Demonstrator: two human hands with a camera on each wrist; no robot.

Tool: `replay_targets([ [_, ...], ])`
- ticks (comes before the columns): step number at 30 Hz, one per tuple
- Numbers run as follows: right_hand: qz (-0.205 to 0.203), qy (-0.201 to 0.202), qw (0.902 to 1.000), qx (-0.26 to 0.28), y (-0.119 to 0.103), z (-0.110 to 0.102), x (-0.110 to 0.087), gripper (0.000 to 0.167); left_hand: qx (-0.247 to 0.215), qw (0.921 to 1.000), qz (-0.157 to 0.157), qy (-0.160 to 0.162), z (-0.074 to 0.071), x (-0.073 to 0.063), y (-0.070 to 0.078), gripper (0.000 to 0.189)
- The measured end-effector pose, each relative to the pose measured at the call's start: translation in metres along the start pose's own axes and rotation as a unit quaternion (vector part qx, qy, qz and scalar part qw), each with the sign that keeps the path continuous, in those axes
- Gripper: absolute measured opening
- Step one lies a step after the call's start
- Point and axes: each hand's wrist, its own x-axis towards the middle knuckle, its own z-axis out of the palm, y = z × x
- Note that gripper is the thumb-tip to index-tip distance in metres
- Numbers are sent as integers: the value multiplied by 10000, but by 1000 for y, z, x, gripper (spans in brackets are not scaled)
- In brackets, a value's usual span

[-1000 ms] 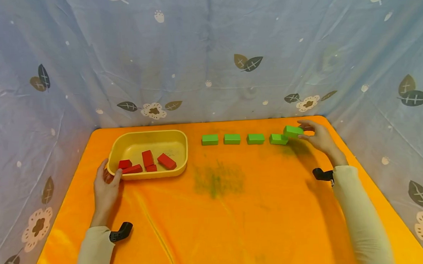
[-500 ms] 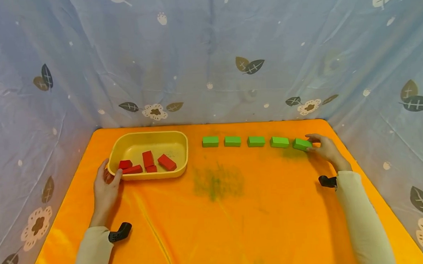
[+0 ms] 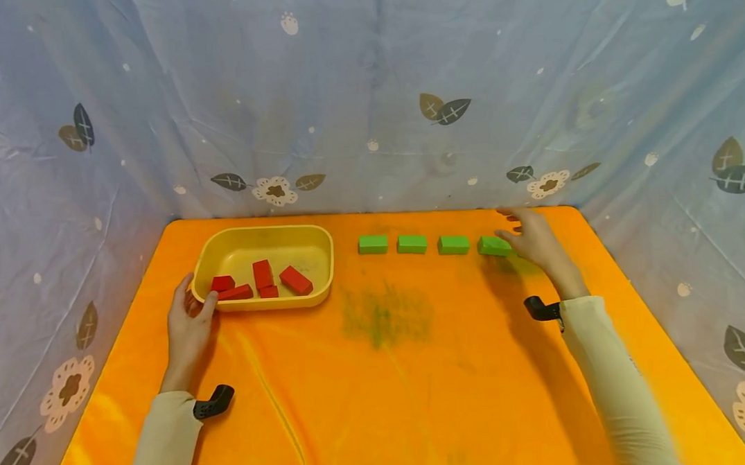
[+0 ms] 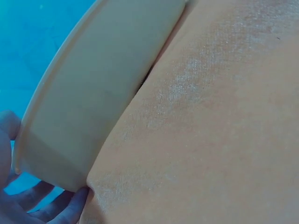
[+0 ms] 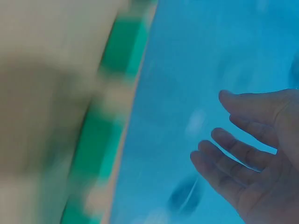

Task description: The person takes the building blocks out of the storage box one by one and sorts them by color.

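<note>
My left hand [image 3: 187,327] holds the near left corner of a yellow plastic tray [image 3: 322,290]. Its thumb lies over the rim, and in the left wrist view the fingers reach below the tray wall [image 4: 93,93]. Inside lie several red blocks [image 3: 295,281]. On the right, my right hand [image 3: 538,242] hovers over the far end of a row of green blocks [image 3: 453,245], fingers spread with nothing between them, as the right wrist view shows. Its fingertips overlap the edge of a green block [image 3: 494,246]. The rightmost block of the row is hidden behind this hand.
An orange cloth [image 3: 380,412] covers the table, with a dark green stain [image 3: 385,318] in front of the row. Pale blue patterned curtains [image 3: 365,73] stand at the back and both sides. Green blocks look blurred in the right wrist view.
My right hand has set a green block down at the row's right end, let go of it and moved left and up. The left hand stays on the tray.
</note>
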Motion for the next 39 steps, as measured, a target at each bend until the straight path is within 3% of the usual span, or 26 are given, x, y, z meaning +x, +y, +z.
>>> replay_targets([
  [3, -309, -87, 9995, 63, -54, 25, 16, 47, 0, 10000, 36, 23, -2, 1, 1, 65],
  [5, -656, -161, 9976, 169, -58, 47, 36, 48, 23, 10000, 62, 19, -2, 1, 2, 65],
  [11, -1381, -512, 9889, 198, -120, 113, 75, 47, 80, 10000, 25, -15, -3, 1, 1, 66],
  [15, -1686, -1116, 9793, 63, -165, 166, 86, 48, 58, 10000, 53, 60, -5, 1, -2, 66],
  [18, -1644, -1575, 9730, -368, -187, 199, 95, 52, 5, 9999, 96, 34, -4, 2, -2, 66],
  [23, -1203, -2140, 9612, -1260, -205, 233, 109, 69, -33, 9998, 190, -13, -1, 4, -2, 66],
  [28, -1019, -2331, 9472, -1955, -211, 246, 116, 89, -42, 9997, 245, 15, 0, 5, -3, 66],
  [30, -941, -2287, 9496, -1926, -212, 248, 117, 90, -41, 9996, 279, 15, 0, 6, -3, 66],
  [34, -843, -1965, 9660, -1452, -207, 253, 119, 87, -37, 9995, 300, 20, 0, 7, -4, 66],
  [39, -1214, -1219, 9840, -454, -197, 246, 115, 79, -21, 9996, 288, 39, 0, 6, -5, 66],
])
